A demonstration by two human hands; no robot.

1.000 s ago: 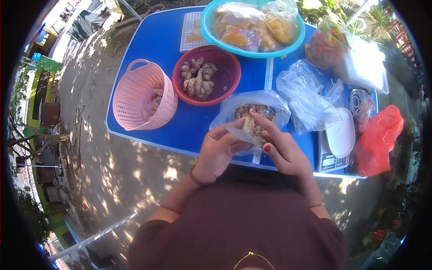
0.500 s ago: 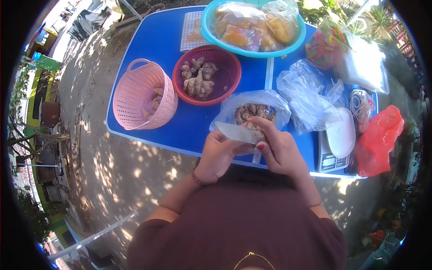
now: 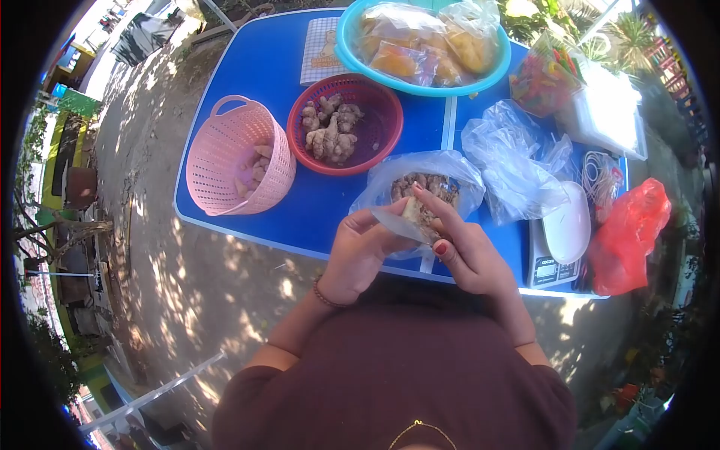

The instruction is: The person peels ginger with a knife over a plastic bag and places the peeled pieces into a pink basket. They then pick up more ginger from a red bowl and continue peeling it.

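Observation:
My left hand [image 3: 355,256] is closed round a knife; its broad, pale blade [image 3: 397,225] points right, and the handle is hidden in my palm. In my right hand [image 3: 472,261] is a piece of ginger [image 3: 413,211], gripped between fingers and thumb, with a pale patch on its surface. The blade lies right against or just in front of the ginger. Behind my hands sits an open clear plastic bag [image 3: 465,174] with brown pieces in it. Whole ginger roots [image 3: 331,139] rest in a red basket [image 3: 390,142]. Pale pieces [image 3: 256,166] lie in a pink basket [image 3: 206,161].
On the blue table [image 3: 244,71] stand a turquoise basin [image 3: 349,64] of bagged yellow food, a crumpled plastic bag [image 3: 517,169], a kitchen scale [image 3: 544,274] with a white plate [image 3: 568,225], a red plastic bag [image 3: 626,240] and a clear container [image 3: 634,139].
The blade has tilted, its tip turning downward to the right. More of the ginger's pale surface shows between my hands, and my left hand has shifted slightly.

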